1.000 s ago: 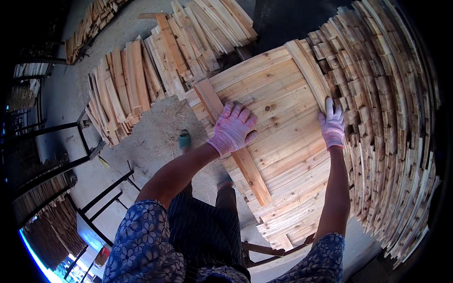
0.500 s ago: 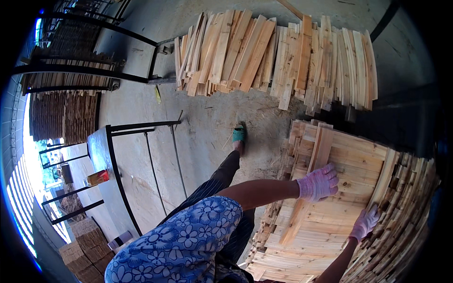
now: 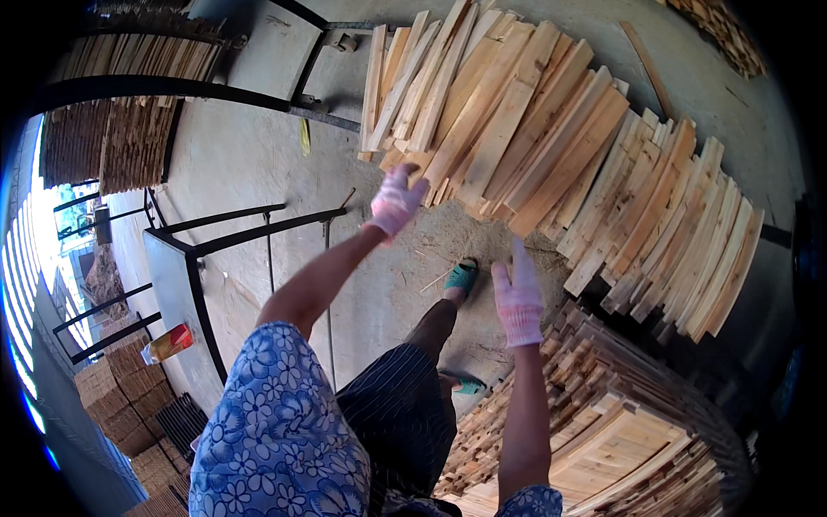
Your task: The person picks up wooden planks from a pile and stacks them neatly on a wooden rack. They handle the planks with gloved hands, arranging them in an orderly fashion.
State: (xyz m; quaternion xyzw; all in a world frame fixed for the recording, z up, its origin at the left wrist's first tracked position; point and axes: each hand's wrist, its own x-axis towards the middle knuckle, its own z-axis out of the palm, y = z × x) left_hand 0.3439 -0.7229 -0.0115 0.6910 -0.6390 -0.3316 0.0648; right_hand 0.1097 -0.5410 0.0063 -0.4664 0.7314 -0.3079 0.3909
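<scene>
My left hand (image 3: 395, 202), in a pink and white glove, reaches out to the near ends of the wooden slats (image 3: 517, 129) that lie fanned on the ground ahead; its fingers touch or curl at a slat end, and I cannot tell if it grips. My right hand (image 3: 518, 298), gloved the same way, hangs in the air with fingers apart and holds nothing. It is above the sawdust-covered ground, between the fanned slats and the stacked pallet boards (image 3: 620, 431) at the lower right.
A black metal frame table (image 3: 198, 258) stands to my left with an orange and yellow bottle (image 3: 168, 343) on it. More stacked wood lies at the upper left (image 3: 121, 129) and lower left (image 3: 121, 405). My feet wear teal sandals (image 3: 461, 276) on the concrete floor.
I have turned from the stacked pallet boards toward the fanned slats. Both hands left the stack; the left hand reached out to the slat ends and the right hand lifted free.
</scene>
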